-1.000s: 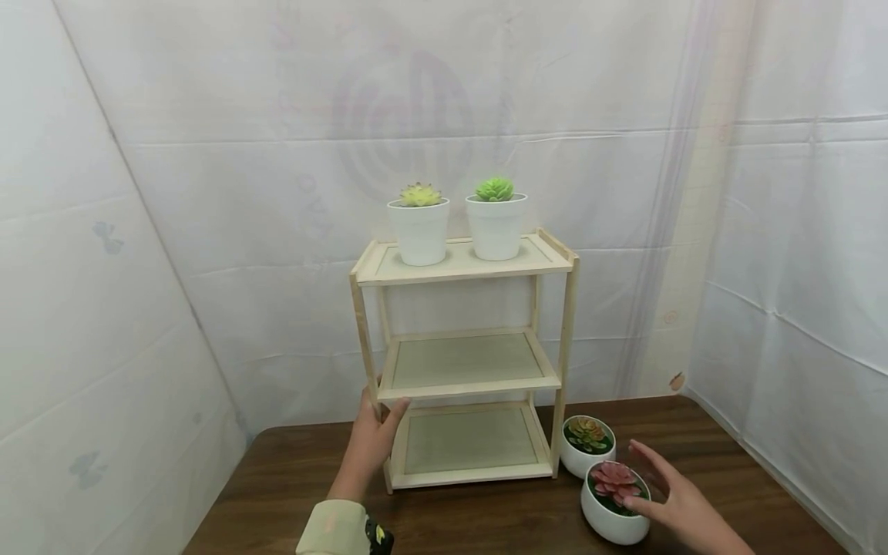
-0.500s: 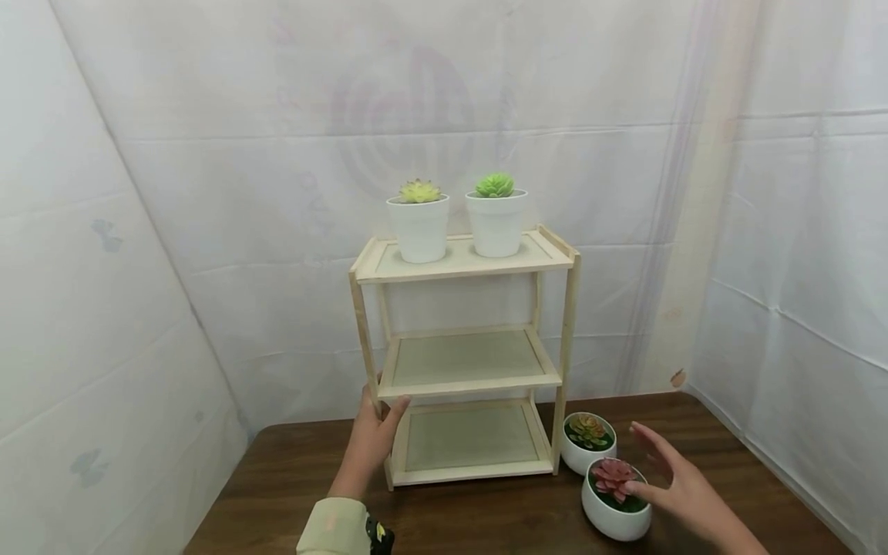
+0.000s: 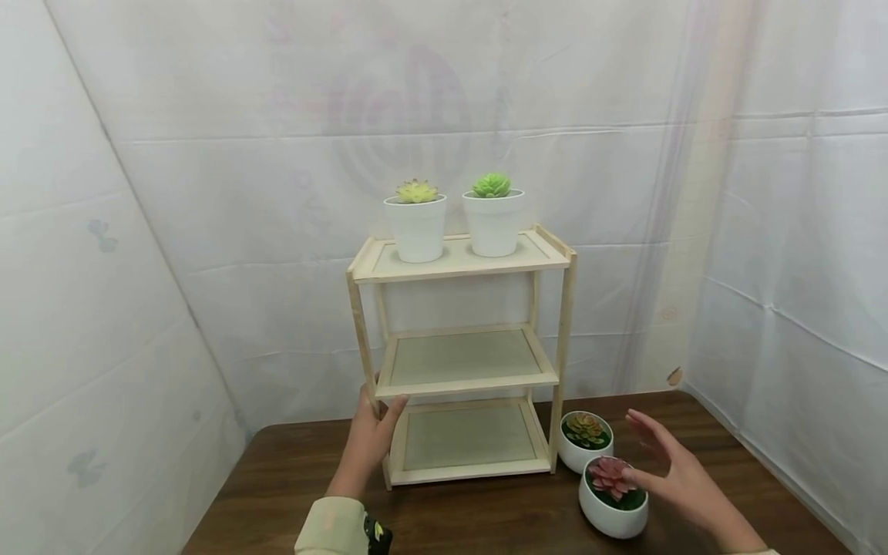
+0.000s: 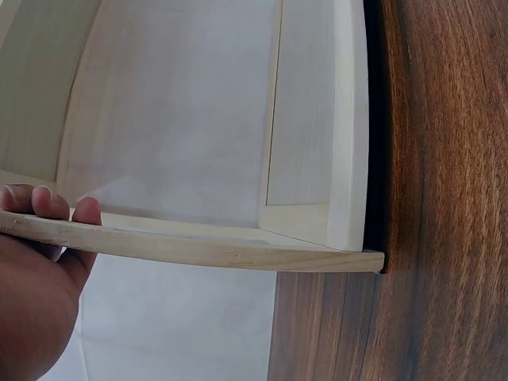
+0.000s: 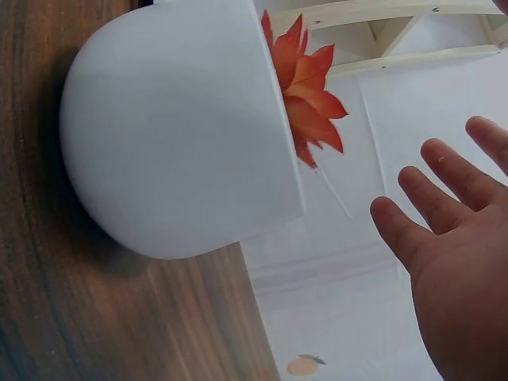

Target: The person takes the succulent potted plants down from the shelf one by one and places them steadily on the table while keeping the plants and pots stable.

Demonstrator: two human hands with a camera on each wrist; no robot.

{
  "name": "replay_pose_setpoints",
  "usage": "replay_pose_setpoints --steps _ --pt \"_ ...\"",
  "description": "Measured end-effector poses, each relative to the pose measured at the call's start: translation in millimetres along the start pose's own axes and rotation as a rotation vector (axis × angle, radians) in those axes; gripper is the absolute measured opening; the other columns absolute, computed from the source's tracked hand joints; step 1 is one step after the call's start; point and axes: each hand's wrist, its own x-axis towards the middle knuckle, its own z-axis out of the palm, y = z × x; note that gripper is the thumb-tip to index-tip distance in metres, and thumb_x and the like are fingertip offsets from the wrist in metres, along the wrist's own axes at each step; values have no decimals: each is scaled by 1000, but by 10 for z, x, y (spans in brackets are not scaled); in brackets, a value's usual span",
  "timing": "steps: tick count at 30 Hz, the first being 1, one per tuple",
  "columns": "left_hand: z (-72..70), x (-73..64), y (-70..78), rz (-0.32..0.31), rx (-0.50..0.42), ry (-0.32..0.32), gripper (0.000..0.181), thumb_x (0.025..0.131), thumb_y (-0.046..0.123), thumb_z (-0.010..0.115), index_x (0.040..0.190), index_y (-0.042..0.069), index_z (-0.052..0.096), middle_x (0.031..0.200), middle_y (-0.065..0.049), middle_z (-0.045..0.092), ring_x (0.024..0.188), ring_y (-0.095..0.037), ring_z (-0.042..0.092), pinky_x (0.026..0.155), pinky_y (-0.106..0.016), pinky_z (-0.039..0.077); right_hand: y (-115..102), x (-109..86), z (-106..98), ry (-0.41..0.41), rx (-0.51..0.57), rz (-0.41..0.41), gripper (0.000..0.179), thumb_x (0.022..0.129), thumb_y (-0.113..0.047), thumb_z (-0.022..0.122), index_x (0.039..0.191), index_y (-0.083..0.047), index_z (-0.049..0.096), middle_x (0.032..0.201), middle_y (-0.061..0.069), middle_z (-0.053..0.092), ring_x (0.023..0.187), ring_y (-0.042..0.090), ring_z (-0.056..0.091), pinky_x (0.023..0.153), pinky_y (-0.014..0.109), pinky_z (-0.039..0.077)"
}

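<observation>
My left hand [image 3: 366, 443] grips the left front post of a pale wooden three-tier shelf [image 3: 468, 388]; the left wrist view shows fingertips [image 4: 86, 210] curled over the post's edge. Spread and relaxed, my right hand [image 3: 683, 482] hovers beside a white bowl [image 3: 613, 520] with a red succulent [image 3: 610, 476]. In the right wrist view, a gap separates those fingers from the bowl [image 5: 175, 135]. Just behind stands a second white bowl [image 3: 576, 459] with an orange-green succulent [image 3: 586, 430]. Two white pots, one with a yellowish succulent [image 3: 416, 192] and one with a green succulent [image 3: 492, 185], stand on the top tier.
Everything rests on a dark brown wooden table [image 3: 506, 520]. White sheeting [image 3: 277, 193] hangs behind and along both sides. The second bowl stands close against the shelf's right front leg [image 3: 557, 432].
My right hand has risen slightly and moved a little forward over the red succulent's bowl. My left hand keeps its hold on the shelf post. The pots and bowls stay where they were.
</observation>
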Motion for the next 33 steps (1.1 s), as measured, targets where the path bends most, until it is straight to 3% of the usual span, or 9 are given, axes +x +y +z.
replay_pose_setpoints --steps 10,19,24,33 --pt "4 9 5 -4 16 17 84 92 58 54 153 15 17 148 -19 42 126 -34 53 98 -53 48 -73 62 -24 18 -32 -9 75 89 -24 72 151 -25 29 148 16 43 119 -24 32 92 5 39" --pt "13 8 0 0 30 12 85 92 59 53 153 13 16 150 -19 40 130 -36 49 101 -56 45 -161 121 -37 17 5 -18 71 91 -24 69 150 -30 28 147 15 41 122 -25 29 94 0 32" --pt "7 1 1 -4 24 10 85 92 59 53 154 14 15 146 -20 43 122 -34 55 95 -52 50 -205 133 -47 22 1 -23 71 91 -24 69 149 -31 29 147 15 42 122 -25 28 94 -2 30" --pt "0 -9 8 -12 31 13 87 90 62 53 154 16 15 147 -18 43 124 -34 54 98 -53 48 -233 176 -83 26 2 -34 71 92 -22 68 150 -31 28 149 15 42 122 -23 32 95 1 34"
